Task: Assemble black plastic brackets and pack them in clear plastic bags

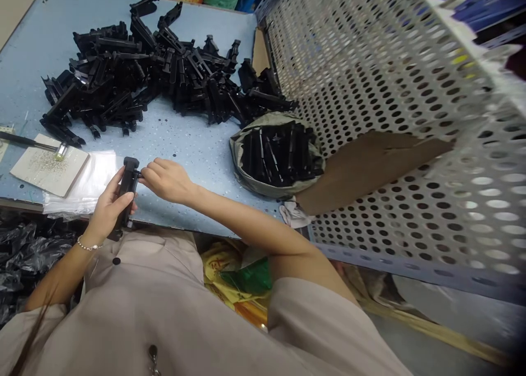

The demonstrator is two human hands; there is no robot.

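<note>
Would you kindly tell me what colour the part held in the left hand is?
The part is black, showing best in the head view.

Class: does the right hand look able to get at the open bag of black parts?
Probably yes: the way over the blue tabletop to the bag looks free, though the right hand is at the black part in the left hand.

1. Long, narrow black plastic part [130, 181]: solid black, with pale glints.
2. Tangled heap of black, angular plastic parts [176, 72]: black throughout, streaked by grey highlights.
3. Flat, pale-blue tabletop [197, 148]: flecked with white specks.
4. Round, olive-green fabric-like bag [269, 187]: dull green rim around black contents.
5. Large, grey perforated metal panel [365, 80]: dark round holes, yellow smudges.
6. Square, off-white slab [43, 171]: golden-brown speckles.
7. Short-sleeved beige shirt [168, 294]: plain.
</note>
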